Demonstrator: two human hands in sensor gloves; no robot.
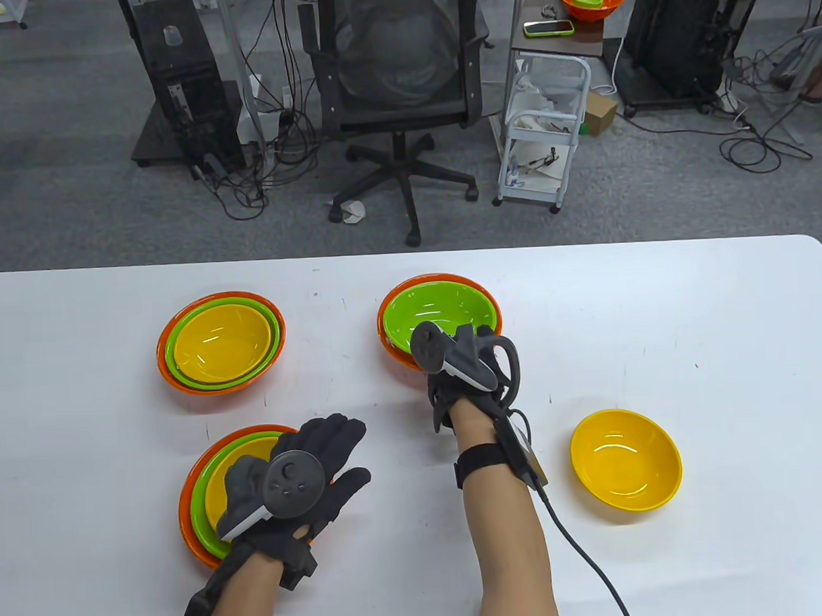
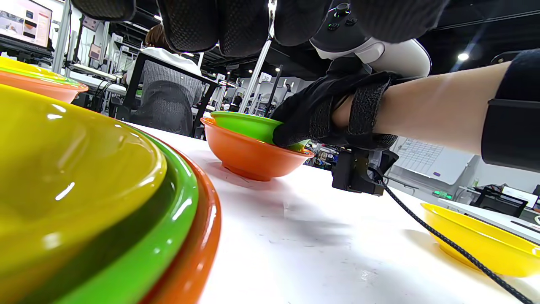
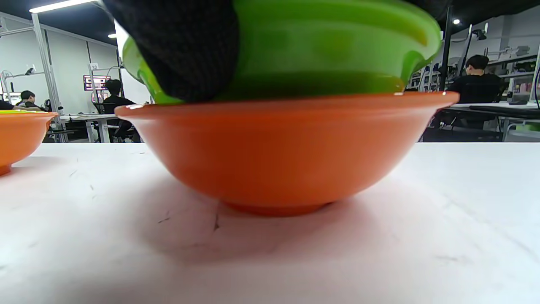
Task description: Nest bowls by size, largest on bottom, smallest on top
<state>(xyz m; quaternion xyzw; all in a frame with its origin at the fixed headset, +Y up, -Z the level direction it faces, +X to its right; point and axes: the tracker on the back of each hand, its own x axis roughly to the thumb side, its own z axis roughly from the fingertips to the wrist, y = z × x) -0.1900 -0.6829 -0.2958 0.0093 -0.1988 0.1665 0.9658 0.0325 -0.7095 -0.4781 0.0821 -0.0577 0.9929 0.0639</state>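
An orange bowl (image 1: pixel 393 345) stands at the table's centre with a green bowl (image 1: pixel 438 307) inside it. My right hand (image 1: pixel 463 360) grips the green bowl's near rim. In the right wrist view my fingers (image 3: pixel 185 50) wrap the green bowl (image 3: pixel 316 46), which sits slightly tilted in the orange bowl (image 3: pixel 278 152). A loose yellow bowl (image 1: pixel 625 459) lies to the right of my right arm. My left hand (image 1: pixel 322 459) is open with fingers spread, over the right edge of a nested orange, green and yellow stack (image 1: pixel 202 490), also in the left wrist view (image 2: pixel 63 177).
A second nested orange, green and yellow stack (image 1: pixel 220 341) sits at the far left. A black cable (image 1: pixel 581 551) runs from my right wrist to the near edge. An office chair (image 1: pixel 403 86) and a white cart (image 1: pixel 543 135) stand beyond the table's far edge.
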